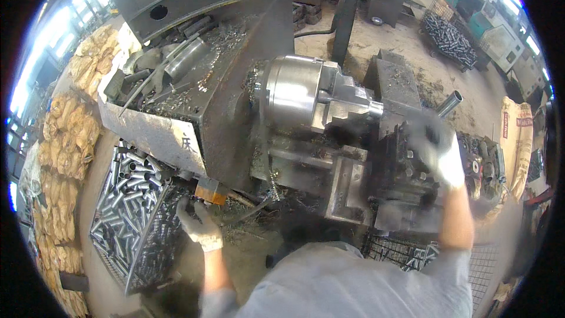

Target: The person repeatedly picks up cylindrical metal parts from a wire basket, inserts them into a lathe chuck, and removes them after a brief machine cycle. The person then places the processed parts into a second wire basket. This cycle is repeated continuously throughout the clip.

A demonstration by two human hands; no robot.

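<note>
My left hand (199,225), in a dirty whitish glove, is held low beside an orange block (210,192) on the lathe's front. Its fingers are apart and nothing shows between them. Over the dark tool post (406,168) is my right hand (436,147), also gloved and smeared by motion. A shiny metal tube (450,104) sticks up just beyond it; whether the hand grips the tube, I cannot tell. Left of that hand is the lathe chuck (294,91), with stepped jaws around a short bright metal end (375,108).
A wire basket of cut metal tubes (126,212) stands at the left, near my left forearm. Tools and rags lie on the headstock top (220,53) among metal shavings. Stacked brown sacks (62,165) line the far left. A full parts cart (450,41) stands at the back right.
</note>
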